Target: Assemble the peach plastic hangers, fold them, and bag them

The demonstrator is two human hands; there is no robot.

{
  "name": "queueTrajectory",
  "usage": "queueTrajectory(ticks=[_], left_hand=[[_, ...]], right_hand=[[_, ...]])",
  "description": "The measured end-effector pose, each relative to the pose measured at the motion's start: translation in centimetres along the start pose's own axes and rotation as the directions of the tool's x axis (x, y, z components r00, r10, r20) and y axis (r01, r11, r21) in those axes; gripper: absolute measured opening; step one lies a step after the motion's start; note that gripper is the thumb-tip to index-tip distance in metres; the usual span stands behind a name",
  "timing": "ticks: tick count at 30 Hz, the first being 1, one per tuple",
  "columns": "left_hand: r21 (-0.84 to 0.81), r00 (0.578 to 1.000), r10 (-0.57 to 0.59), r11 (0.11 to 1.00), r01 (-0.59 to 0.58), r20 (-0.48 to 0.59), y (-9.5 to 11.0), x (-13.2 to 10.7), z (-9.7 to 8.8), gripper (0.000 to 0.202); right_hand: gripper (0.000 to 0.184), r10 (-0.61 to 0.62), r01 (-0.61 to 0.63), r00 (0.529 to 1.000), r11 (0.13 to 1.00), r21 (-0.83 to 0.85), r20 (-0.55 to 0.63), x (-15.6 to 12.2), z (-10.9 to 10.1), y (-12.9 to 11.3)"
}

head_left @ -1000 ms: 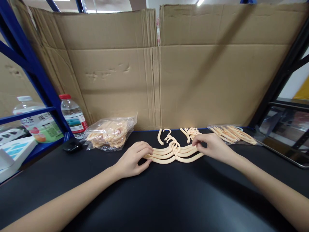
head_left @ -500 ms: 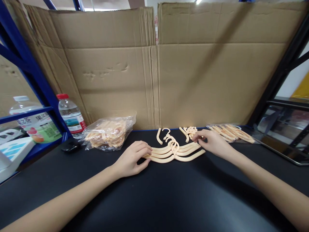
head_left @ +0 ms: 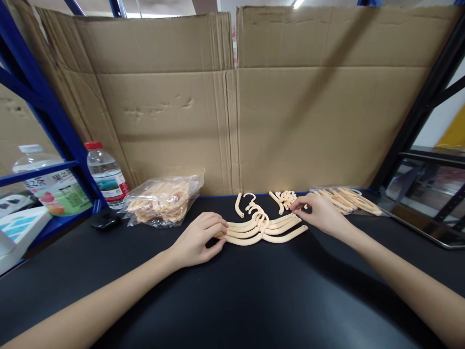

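Several cream plastic hangers [head_left: 250,235] lie overlapped on the black tabletop, their hooks bunched in the middle. My left hand [head_left: 201,237] curls over their left ends, with the thumb and fingers on either side of the arms. At their right ends is my right hand [head_left: 312,209], thumb and fingertips drawn together in a pinch; whatever may be between them is hidden. Just left of those fingertips sits a small pile of cream hooks [head_left: 288,198]. Behind the hangers lie a loose hanger arm [head_left: 239,205], another hanger arm [head_left: 276,202] and a hook [head_left: 248,197].
A clear bag of cream pieces [head_left: 163,198] lies at the left, beside a red-capped water bottle [head_left: 105,174] and a black object [head_left: 104,220]. Bagged hanger arms [head_left: 345,199] and a dark framed panel [head_left: 428,203] are at the right. Cardboard [head_left: 174,111] stands behind.
My right fingertips have closed together a little, near the hangers' right ends. My left hand and the hangers stay in place.
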State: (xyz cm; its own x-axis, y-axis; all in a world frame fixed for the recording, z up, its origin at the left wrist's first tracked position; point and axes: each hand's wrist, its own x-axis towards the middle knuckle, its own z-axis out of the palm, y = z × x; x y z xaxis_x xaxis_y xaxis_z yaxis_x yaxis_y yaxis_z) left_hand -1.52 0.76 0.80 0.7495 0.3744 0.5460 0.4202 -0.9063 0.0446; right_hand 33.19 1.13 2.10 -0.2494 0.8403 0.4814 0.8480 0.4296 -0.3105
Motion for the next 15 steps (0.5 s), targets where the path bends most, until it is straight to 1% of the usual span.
queueTrajectory(ticks=[6, 11, 13, 15], left_hand=[[0.001, 1.000, 0.001, 1.000, -0.001, 0.005, 0.0, 0.0, 0.0, 0.012], [0.011, 1.000, 0.006, 1.000, -0.006, 0.001, -0.3, 0.0, 0.2, 0.012], [0.030, 0.999, 0.010, 1.000, -0.009, -0.034, 0.1, 0.3, -0.1, 0.014], [0.041, 0.991, 0.022, 0.999, -0.017, -0.130, 1.3, 0.7, -0.9, 0.017]], right_hand=[[0.022, 0.032, -0.032, 0.999, 0.997, -0.068, 0.003, -0.1, 0.2, -0.2], [0.023, 0.030, -0.031, 0.999, 0.998, -0.050, -0.020, -0.1, 0.1, -0.3], [0.025, 0.031, -0.032, 0.999, 0.999, -0.036, -0.029, -0.1, 0.1, -0.2], [0.027, 0.035, -0.037, 0.998, 0.999, -0.038, -0.044, 0.0, 0.1, -0.2]])
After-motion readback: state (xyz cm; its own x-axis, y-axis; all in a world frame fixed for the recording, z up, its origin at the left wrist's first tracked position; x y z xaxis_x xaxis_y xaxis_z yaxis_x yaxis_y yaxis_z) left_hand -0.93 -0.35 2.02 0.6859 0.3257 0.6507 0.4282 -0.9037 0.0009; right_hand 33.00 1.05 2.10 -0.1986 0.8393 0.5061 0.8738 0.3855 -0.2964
